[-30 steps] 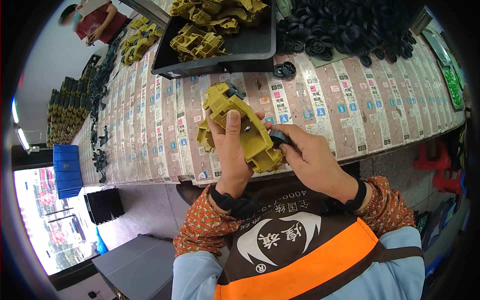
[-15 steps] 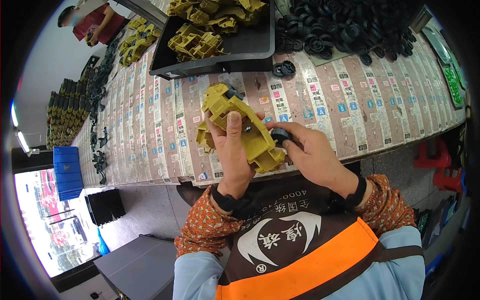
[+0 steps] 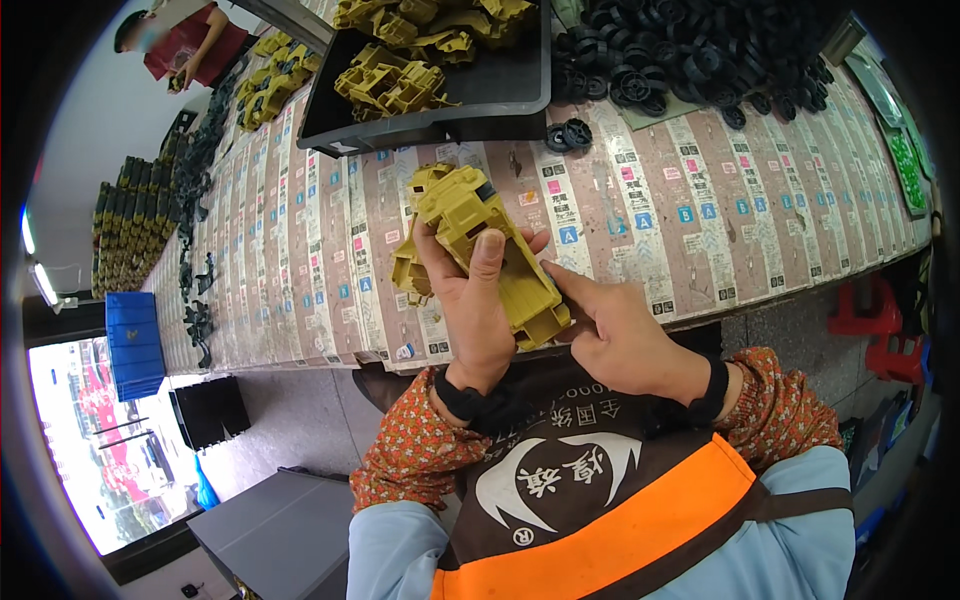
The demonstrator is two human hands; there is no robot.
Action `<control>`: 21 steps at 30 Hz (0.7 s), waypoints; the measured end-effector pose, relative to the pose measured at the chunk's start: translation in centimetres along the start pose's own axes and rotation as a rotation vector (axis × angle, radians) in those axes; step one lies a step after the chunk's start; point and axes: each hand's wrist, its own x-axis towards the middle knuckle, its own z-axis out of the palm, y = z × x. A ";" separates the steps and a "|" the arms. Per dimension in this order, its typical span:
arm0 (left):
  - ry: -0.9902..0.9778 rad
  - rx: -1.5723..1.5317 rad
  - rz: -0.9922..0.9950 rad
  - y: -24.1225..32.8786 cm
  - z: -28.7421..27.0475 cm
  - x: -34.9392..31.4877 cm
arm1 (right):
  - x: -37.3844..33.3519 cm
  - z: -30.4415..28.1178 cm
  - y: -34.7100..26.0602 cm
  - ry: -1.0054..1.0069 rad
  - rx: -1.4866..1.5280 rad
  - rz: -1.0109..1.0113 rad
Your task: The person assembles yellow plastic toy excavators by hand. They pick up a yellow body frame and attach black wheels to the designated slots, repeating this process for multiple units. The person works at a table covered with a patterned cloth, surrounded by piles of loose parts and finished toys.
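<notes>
A yellow plastic toy vehicle body is tilted above the near edge of the table. My left hand is closed around it, the thumb lying across its upper face and fingertips showing at the far side. A second yellow part sticks out left of that hand; whether it is joined to the body cannot be made out. My right hand has its index finger stretched against the body's right side, with the thumb apart below. No black wheel shows between those fingers; the spot behind the fingertip is hidden.
Beyond my hands stands a black tray holding several yellow vehicle bodies. A heap of black toy wheels lies at the far right, with a few loose wheels beside the tray. A person is at the far left.
The black wheel held by my right fingers has gone from sight. My right index finger has straightened against the body's side, and the body has turned slightly in my left hand.
</notes>
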 end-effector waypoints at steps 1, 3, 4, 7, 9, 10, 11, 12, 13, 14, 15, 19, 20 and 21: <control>-0.003 -0.019 -0.018 0.0 -0.2 0.0 | -0.3 0.2 0.0 0.007 -0.003 -0.010; -0.010 -0.058 -0.055 0.2 -0.7 -0.1 | -0.3 0.3 -0.4 0.033 -0.025 -0.054; 0.002 -0.063 -0.051 0.3 -0.7 -0.3 | -0.2 0.3 -1.0 0.055 -0.044 -0.089; 0.050 -0.022 -0.039 0.3 -0.6 -0.8 | 0.8 -1.5 -2.2 -0.063 -0.302 -0.050; 0.003 -0.021 -0.181 0.9 -1.3 0.0 | 3.8 -3.6 -1.2 -0.111 -0.435 -0.086; -0.022 -0.022 -0.247 1.7 -1.8 0.5 | 6.1 -5.5 -1.4 -0.120 -0.466 -0.047; -0.057 -0.002 -0.274 2.6 -1.9 1.0 | 8.4 -6.3 1.2 0.220 -0.570 -0.126; -0.097 -0.008 -0.318 3.1 -2.3 1.4 | 10.5 -7.9 1.4 0.329 -0.644 -0.132; -0.143 -0.012 -0.368 3.5 -2.6 1.6 | 12.0 -9.4 1.6 0.445 -0.716 -0.131; -0.178 -0.012 -0.415 3.9 -3.0 1.8 | 13.0 -10.0 2.1 0.435 -0.777 -0.159; -0.200 0.039 -0.467 4.1 -3.3 1.8 | 13.9 -10.4 2.7 0.426 -0.838 -0.188; -0.321 0.017 -0.617 4.5 -5.0 1.3 | 15.1 -11.2 4.7 0.339 -0.880 -0.271; -0.345 0.024 -0.632 4.8 -4.9 1.3 | 14.9 -11.5 5.2 0.344 -0.854 -0.305; -0.371 0.031 -0.647 5.2 -4.7 1.5 | 14.5 -12.3 5.4 0.315 -0.863 -0.272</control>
